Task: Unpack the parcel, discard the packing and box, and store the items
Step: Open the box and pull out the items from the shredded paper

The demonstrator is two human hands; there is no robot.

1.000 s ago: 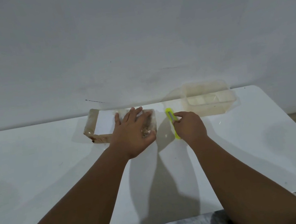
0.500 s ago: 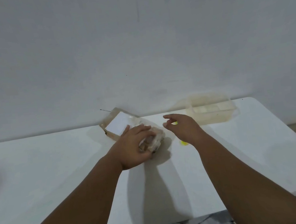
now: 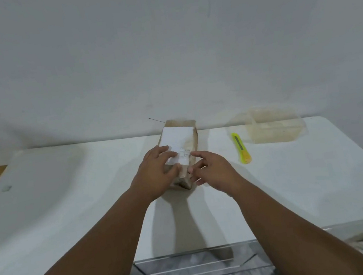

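Observation:
A brown cardboard parcel (image 3: 181, 137) with a white label on top lies lengthwise on the white table (image 3: 68, 198), its far end near the wall. My left hand (image 3: 157, 172) grips its near end, fingers on top and thumb on the front face. My right hand (image 3: 212, 170) is at the parcel's near right corner, fingers spread and touching the side. A yellow utility knife (image 3: 240, 148) lies alone on the table to the right of the parcel.
A clear plastic container (image 3: 271, 126) stands at the back right by the wall. The table's near edge runs across the lower frame, with drawer fronts (image 3: 193, 269) below it and patterned floor underneath.
My right hand let go of the yellow knife, which now lies on the table, and came to the parcel. My left hand turned the parcel from crosswise to lengthwise.

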